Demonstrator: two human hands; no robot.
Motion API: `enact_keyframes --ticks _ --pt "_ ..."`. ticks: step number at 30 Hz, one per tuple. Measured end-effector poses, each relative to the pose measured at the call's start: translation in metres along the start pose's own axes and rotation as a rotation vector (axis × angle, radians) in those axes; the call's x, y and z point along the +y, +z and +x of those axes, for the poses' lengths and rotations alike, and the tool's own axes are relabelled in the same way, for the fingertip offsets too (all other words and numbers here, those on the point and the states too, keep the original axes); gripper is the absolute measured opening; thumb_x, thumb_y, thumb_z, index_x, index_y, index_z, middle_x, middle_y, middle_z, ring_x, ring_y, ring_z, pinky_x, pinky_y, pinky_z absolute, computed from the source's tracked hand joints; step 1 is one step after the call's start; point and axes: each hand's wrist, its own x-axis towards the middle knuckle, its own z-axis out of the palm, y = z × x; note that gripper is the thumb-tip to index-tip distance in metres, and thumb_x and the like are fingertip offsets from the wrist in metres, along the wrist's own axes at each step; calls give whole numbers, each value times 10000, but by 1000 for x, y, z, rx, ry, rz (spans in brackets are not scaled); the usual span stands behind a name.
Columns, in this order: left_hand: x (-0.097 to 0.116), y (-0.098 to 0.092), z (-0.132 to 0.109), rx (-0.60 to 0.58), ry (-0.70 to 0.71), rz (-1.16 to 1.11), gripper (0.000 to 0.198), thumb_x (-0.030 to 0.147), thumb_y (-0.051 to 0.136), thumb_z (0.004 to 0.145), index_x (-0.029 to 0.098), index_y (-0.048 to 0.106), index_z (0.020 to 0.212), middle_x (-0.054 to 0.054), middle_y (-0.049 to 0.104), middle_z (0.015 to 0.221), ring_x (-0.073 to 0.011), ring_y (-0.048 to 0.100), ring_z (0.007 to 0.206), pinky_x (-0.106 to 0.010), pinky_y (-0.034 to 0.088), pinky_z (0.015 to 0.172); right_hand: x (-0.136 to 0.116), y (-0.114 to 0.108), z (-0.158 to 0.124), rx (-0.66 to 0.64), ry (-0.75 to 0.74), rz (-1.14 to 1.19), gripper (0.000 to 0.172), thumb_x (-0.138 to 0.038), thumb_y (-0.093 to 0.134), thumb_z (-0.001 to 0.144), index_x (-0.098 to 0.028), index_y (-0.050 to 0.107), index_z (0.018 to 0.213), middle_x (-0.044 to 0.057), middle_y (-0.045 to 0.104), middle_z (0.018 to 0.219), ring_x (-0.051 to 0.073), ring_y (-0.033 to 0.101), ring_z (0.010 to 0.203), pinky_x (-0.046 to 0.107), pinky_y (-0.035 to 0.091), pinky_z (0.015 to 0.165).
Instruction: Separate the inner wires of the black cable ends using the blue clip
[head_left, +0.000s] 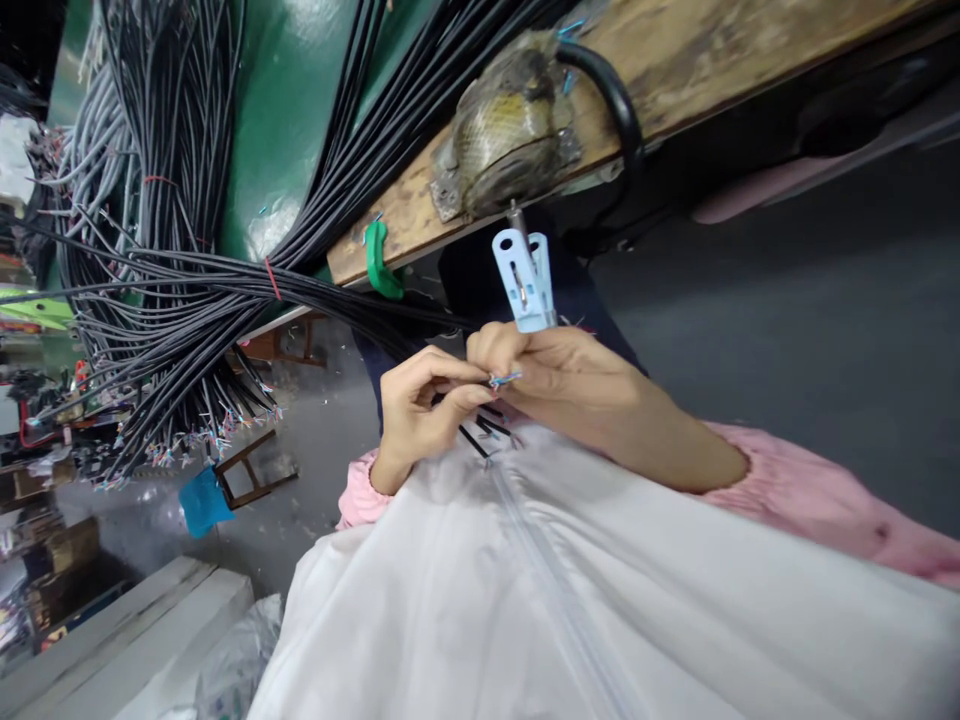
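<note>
Here we are, both hands up close over the lap: the left hand (424, 410) pinches thumb against forefinger at the small tuft of thin blue and whitish wires (505, 380), and the right hand (577, 375) meets it from the other side, fingers curled in, its thumb by the same tuft. So the tuft sits right between the two sets of fingertips; whether the right hand truly grips it, I cannot tell. The step in hand looks like sorting or shaping those fine strands, and I'd judge the next move calls for a light, steady pinch, since such thin wire should bend easily. Just below, slim black cable ends (474, 440) poke out over the smooth white apron (450, 600). Look left: a long sheaf of rubbery black cables (330, 290), cinched by a thin red tie (271, 278), runs from the glossy green worktop (274, 110) towards the hands. Beyond them, a pale blue plastic clip (521, 290) hangs at a metal pin under a lumpy, tape-wrapped device (510, 125), mounted on scuffed, stained wood (405, 215).
</note>
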Motion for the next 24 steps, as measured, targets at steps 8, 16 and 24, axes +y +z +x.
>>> enact_keyframes --ticks 8,16,24 --pt "1 -1 -5 -112 104 126 326 431 543 958 240 728 769 -20 636 712 -110 577 615 -257 476 587 1 -5 -5 133 -18 -186 402 -522 737 796 -197 563 636 -19 467 651 117 402 611 282 329 559" --pt "-9 2 -12 -89 -89 -193 370 549 656 869 215 666 708 5 581 710 -47 456 471 -237 425 485 4 0 -4 172 -613 -529 92 -311 735 846 -286 730 757 23 673 674 169 582 623 347 463 600" --pt "9 -3 -2 -129 -168 -200 274 427 769 809 219 727 981 28 638 691 -54 532 514 -197 437 508 -8 -2 -5 168 -369 -528 340 -522 739 815 -236 689 639 36 636 647 146 562 587 320 444 553"
